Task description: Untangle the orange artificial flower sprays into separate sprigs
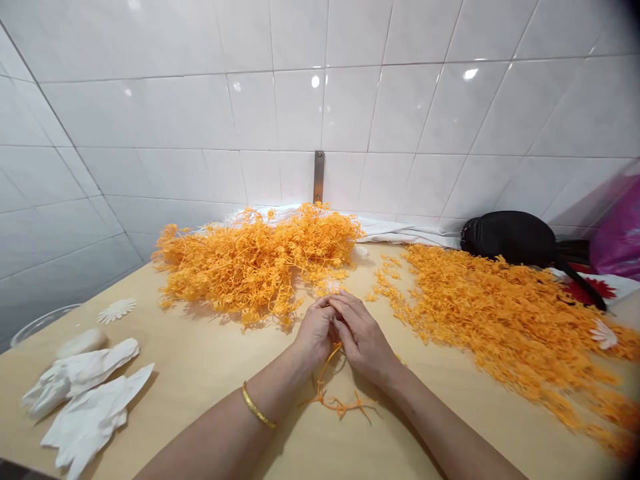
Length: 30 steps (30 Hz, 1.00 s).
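My left hand and my right hand meet over the middle of the table, fingers closed and touching. Between them they grip an orange plastic stem, whose thin branched end hangs toward me; the pinched part is hidden by the fingers. Just beyond my hands lies a tangled heap of orange plastic stems with small flower-like tips. To the right spreads a wide, flatter pile of small orange plastic pieces.
Crumpled white gloves and a white flower-shaped piece lie on the tan table at left. A black pouch and a purple bag stand at back right. A tiled wall closes off the far side.
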{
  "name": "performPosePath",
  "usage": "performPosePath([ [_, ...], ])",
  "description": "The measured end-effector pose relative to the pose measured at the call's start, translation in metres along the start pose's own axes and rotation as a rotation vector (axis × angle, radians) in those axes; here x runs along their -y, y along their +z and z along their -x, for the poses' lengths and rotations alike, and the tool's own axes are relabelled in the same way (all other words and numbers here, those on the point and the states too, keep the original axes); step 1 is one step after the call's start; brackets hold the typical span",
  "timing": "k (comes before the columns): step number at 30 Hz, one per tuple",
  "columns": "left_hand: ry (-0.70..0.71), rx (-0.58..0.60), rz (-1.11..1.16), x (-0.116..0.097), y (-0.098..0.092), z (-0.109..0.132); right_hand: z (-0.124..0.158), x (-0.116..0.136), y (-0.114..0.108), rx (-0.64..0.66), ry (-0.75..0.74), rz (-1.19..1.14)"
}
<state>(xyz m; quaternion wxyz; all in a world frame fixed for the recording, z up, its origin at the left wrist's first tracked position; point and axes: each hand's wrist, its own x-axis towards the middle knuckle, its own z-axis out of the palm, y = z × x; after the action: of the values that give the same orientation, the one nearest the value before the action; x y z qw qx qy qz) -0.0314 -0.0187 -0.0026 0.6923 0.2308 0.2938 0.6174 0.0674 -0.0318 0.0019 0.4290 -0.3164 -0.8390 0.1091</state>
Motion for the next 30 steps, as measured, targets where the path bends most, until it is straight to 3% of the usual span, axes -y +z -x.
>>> performPosePath([
  [4, 0.004, -0.071, 0.040, -0.007, -0.004, -0.006, 0.004, 0.004, 0.001, -0.035, -0.085, 0.040],
  [6, 0.006, -0.121, 0.028, -0.012, -0.006, -0.009, 0.004, 0.004, -0.002, -0.117, -0.054, 0.009],
  [9, -0.003, -0.105, -0.020, -0.017, -0.007, -0.010, 0.002, -0.006, -0.009, -0.315, 0.191, -0.077],
  [11, -0.042, -0.058, -0.048, -0.017, -0.006, -0.009, 0.001, -0.016, -0.013, -0.378, 0.402, -0.183],
  [15, -0.102, 0.008, -0.107, -0.012, -0.004, -0.002, -0.001, -0.027, -0.016, -0.241, 0.648, -0.483],
  [20, -0.083, 0.018, -0.134, -0.009, -0.002, 0.000, -0.002, -0.018, -0.015, -0.116, 0.631, -0.632],
  [25, -0.095, -0.039, -0.200, -0.011, 0.001, -0.001, -0.002, -0.016, -0.015, -0.091, 0.701, -0.745],
  [30, -0.099, -0.029, -0.249, -0.010, 0.002, 0.002, -0.001, -0.024, -0.018, -0.121, 0.660, -0.772],
])
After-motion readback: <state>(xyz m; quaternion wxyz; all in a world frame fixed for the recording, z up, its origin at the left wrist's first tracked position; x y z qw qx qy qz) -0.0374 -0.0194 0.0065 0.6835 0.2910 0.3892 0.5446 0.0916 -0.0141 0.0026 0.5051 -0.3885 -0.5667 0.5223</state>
